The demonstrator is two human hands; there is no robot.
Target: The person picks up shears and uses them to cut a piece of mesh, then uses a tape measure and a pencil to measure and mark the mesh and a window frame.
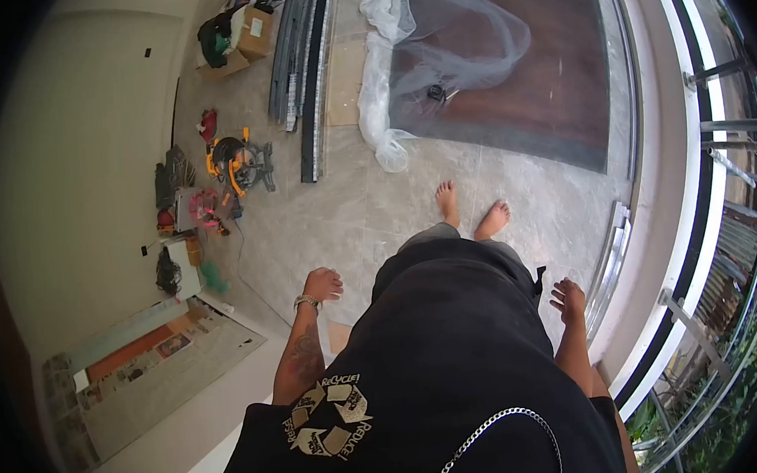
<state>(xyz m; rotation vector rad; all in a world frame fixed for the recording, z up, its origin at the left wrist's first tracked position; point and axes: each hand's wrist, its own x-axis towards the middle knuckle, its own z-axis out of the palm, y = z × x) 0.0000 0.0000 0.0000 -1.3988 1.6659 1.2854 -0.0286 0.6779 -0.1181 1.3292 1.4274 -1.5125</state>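
Note:
My left hand (322, 285), with a metal-banded watch (307, 301) at its wrist, hangs beside my body over the tiled floor (356, 225). Its fingers are loosely bent and hold nothing. On my other side, my right hand (568, 300) hangs with its fingers apart and bare. Silvery metal profiles (610, 266) lie on the floor to the right of it. Ahead of my feet (492, 221) is a large dark reddish-brown sheet (543, 96), partly covered by crumpled clear plastic film (378, 89). A small black object (436, 92) rests on the sheet.
Long dark metal bars (307, 85) lie on the floor ahead to the left. Beyond them are a cardboard box (253, 34), a yellow-and-black power saw (237, 163), pink tools (206, 210) and a cable (241, 253). A white window frame (695, 174) runs along the right.

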